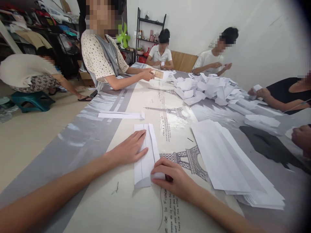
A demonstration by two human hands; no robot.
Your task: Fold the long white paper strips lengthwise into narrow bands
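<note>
A folded white sheet of paper (143, 163) lies on the table in front of me, with crease lines along its length and a flap standing up on its right side. My left hand (132, 147) rests flat on its left part, fingers stretched out. At the lower right corner, my right hand (171, 174) pinches the paper's edge between thumb and fingers. Just beyond it lies a narrow folded paper strip (120, 115). To the right of my right hand is a stack of white paper sheets (225, 161).
A patterned tablecloth (116, 200) covers the long table. Folded papers (204, 87) are heaped at its far right, near a dark cloth-like piece (269, 142). Several people sit or stand around it, some handling paper. One person crouches by a green stool (32, 100) at left.
</note>
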